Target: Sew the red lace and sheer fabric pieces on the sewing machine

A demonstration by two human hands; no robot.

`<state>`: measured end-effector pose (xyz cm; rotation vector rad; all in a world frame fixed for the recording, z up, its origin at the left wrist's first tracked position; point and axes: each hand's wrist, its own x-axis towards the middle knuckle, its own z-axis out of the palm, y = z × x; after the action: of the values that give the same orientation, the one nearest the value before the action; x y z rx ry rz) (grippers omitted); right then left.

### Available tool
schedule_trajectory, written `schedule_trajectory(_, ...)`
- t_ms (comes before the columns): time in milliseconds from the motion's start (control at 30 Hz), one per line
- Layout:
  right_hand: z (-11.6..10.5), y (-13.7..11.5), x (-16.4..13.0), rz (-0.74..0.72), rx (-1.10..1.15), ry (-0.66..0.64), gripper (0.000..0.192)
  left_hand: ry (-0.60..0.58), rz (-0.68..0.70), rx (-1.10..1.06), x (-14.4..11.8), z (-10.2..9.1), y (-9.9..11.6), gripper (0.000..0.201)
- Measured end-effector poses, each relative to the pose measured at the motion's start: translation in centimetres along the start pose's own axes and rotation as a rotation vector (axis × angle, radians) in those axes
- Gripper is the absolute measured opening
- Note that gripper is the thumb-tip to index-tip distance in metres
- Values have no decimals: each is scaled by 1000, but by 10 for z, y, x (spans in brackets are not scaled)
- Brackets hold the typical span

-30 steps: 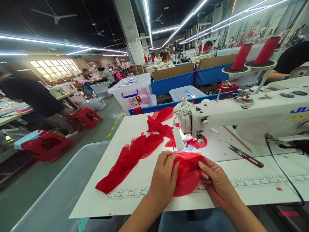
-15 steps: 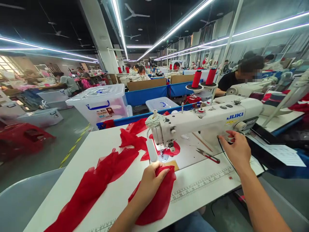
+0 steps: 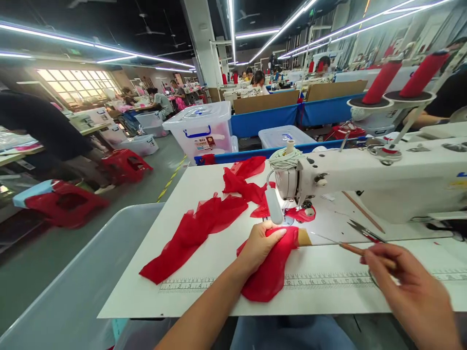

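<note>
Off to the left of our left hand, a long red fabric strip is lying on the table. We are pressing that hand, fingers closed, onto the folded red fabric piece, just before the sewing machine. Our right hand is pinching a thin wooden stick, its metal tip pointing toward the fabric. Just beyond this hand, thread snips are lying.

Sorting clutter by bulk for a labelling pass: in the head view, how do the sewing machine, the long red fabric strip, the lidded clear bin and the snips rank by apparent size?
1. sewing machine, close to the camera
2. long red fabric strip
3. lidded clear bin, farther off, so its rank against the strip is unsure
4. snips
</note>
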<state>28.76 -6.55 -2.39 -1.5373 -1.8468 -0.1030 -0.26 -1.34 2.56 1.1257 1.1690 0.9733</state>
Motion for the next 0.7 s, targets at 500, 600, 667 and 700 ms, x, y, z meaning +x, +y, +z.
schedule_trajectory(500,55,-53,34,-244,-226,-135,30,-24,-54,-19,-3,-1,-2,20)
schedule_trajectory(600,54,-52,33,-108,-174,-172,26,-66,-72,-75,-4,-1,0,20)
schedule_trajectory(667,49,-54,30,-36,-77,-156,21,-90,-84,-111,-4,-1,0,21)
schedule_trajectory(700,47,-58,27,-36,-10,-152,19,-92,-87,-117,-4,-1,0,22)
